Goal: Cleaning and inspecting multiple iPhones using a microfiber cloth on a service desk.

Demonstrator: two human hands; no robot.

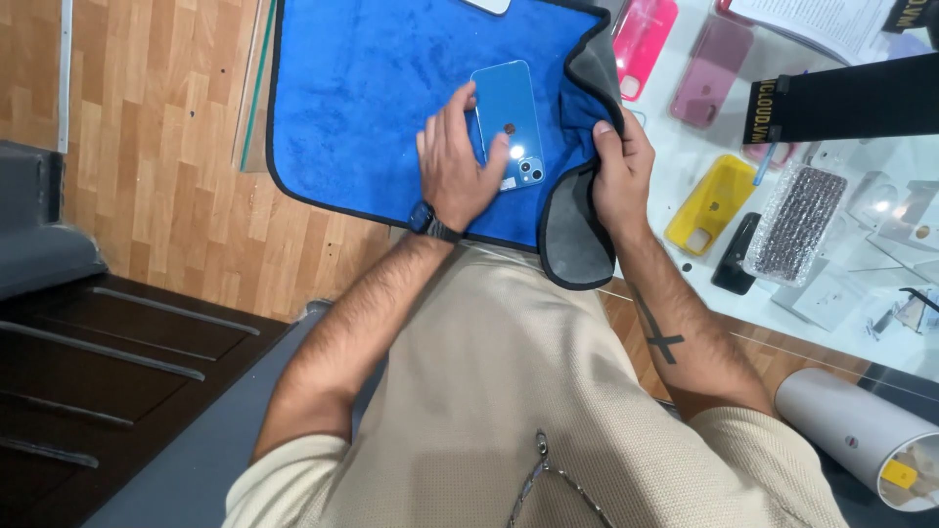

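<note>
At frame centre our left hand (458, 164) rests open-fingered on the glossy blue smartphone (509, 122), lying back-up on the blue microfibre cloth (362, 98). Our right hand (618, 171) pinches the cloth's grey folded edge; wiping looks barely begun.

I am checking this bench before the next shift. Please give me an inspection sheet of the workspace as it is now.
Surface: glass counter beside wood flooring.
Job's things: blue phone lying back side up on a blue cloth; the cloth's right edge is folded over, grey side showing.
Clutter: pink case, mauve case, yellow case, black case, bubble wrap piece, clear packets, white tube.
Grippers: left hand rests on the phone; right hand grips the folded cloth edge.
Cables: nothing seen.
Surroundings: dark steps at lower left.
</note>
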